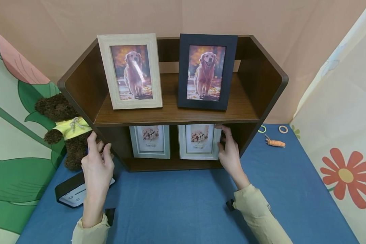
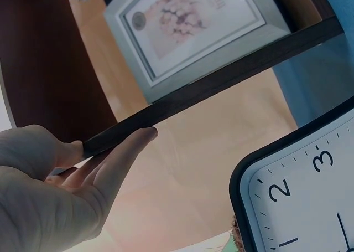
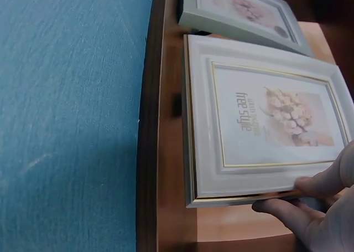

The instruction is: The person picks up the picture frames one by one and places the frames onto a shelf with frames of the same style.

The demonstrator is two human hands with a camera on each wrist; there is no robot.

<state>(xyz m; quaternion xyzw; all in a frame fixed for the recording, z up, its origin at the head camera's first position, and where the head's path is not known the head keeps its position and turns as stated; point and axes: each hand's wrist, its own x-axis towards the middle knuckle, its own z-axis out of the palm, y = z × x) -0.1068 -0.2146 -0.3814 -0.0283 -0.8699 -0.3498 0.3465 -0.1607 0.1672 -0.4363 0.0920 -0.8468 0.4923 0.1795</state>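
A dark brown two-tier shelf (image 1: 177, 117) stands on the table. My left hand (image 1: 98, 166) holds the edge of its left side panel; in the left wrist view the thumb and fingers (image 2: 124, 152) lie on opposite sides of that panel. On the lower tier, my right hand (image 1: 230, 152) grips the right edge of a white picture frame (image 3: 202, 124) with a gold line and a flower print. Beside it, to the left, leans a grey-green picture frame (image 1: 135, 142) with a similar print. The upper tier holds a cream frame (image 1: 106, 71) and a navy frame (image 1: 184, 71), both with dog pictures.
A brown teddy bear (image 1: 74, 128) in a yellow top sits left of the shelf. A black-rimmed clock (image 1: 70, 186) lies on the blue table (image 1: 177, 206) near my left hand. To the right lie a small carrot toy (image 1: 276, 143) and two rings, one pale (image 1: 286, 129).
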